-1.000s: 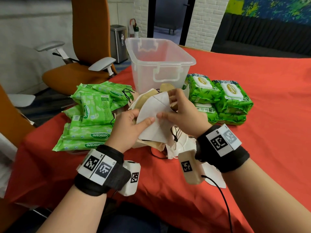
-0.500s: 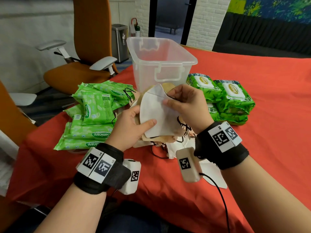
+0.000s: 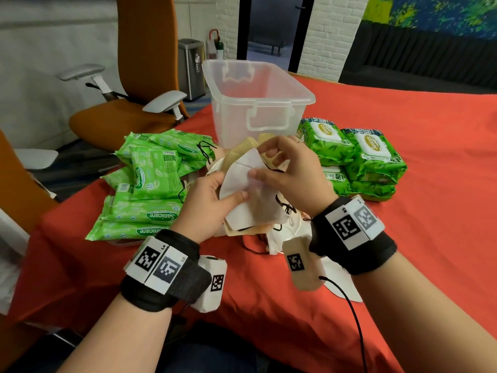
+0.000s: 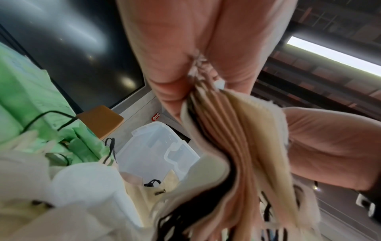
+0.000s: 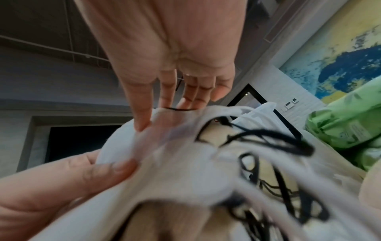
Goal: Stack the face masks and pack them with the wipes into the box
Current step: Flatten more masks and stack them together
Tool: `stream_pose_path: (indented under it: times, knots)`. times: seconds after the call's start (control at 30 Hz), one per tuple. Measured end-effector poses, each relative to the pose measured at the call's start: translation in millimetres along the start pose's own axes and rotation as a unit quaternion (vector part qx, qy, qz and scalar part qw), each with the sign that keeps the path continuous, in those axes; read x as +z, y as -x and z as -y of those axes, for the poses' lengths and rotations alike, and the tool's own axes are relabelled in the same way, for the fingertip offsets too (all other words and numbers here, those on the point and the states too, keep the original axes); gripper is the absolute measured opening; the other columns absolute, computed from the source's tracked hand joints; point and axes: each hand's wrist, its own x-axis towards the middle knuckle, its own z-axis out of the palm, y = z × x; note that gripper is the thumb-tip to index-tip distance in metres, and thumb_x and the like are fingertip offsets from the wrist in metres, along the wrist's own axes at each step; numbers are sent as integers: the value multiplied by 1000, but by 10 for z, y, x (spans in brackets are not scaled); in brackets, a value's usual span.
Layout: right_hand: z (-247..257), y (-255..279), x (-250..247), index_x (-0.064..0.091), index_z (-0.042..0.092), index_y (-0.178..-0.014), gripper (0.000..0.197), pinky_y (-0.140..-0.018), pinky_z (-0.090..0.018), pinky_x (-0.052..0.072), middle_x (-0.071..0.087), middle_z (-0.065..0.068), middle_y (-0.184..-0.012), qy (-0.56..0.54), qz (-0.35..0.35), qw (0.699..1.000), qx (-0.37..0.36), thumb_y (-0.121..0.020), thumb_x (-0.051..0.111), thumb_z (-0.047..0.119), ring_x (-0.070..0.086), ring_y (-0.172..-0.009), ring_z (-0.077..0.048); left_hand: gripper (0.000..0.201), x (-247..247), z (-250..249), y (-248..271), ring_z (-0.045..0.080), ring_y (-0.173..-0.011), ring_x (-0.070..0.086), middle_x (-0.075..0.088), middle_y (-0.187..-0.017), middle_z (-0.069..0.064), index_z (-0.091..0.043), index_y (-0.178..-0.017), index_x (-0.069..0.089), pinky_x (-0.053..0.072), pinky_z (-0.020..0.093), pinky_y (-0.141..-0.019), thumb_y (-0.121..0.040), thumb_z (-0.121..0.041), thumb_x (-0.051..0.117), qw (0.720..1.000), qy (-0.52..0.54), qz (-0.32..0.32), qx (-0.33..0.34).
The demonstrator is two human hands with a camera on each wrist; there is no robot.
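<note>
A stack of face masks [image 3: 252, 205] was held above the near-left part of the table [image 3: 430, 184], just in front of the box [image 3: 255, 103]. The left hand [image 3: 212, 203] was curled around the stack's left edge, thumb laid across the top white mask [image 3: 239, 176]. In the left wrist view, beige and white mask edges were seen fanned between thumb and fingers. The right hand [image 3: 290, 170] was pinching that white mask at its right edge, thumb on its face, fingers bent behind. The mask's pointed end was aimed up and away toward the box; its long axis ran from near to far. Black ear loops [image 3: 285, 208] were hanging from the stack's right side. More masks [image 3: 282, 232] were lying on the table under the hands.

Flat green packs [image 3: 153, 189] marked "Sanicare" and "15" were piled by the left edge. Thicker green wipes packs [image 3: 357, 157] with "Sanicare" lids and "80" were stacked right of the box. The clear box was standing upright, lid off, near the far-left edge.
</note>
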Motion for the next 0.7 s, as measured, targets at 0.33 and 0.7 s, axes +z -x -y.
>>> stream_pose_path:
  times: [0.33,0.7]
  knots:
    - [-58,-30,-51,69,17,-91,14,-88,-25,39,50,7,-95,-67,52,996,40,-77,73,19,48,-104,-18,31,6,-12,24,17,-88,69,73,-94,1,-27,-90,68,55,38,-85,-60,-29,77,1000,25,8,3]
    - [-84,-30,-19,46,27,-120,57,-71,-23,46,56,-2,-119,-142,71,984,76,-73,78,22,55,-99,-14,49,-33,-49,51,-1,-93,63,64,-106,-9,-28,-110,51,50,17,-83,-77,2,70,992,47,119,21]
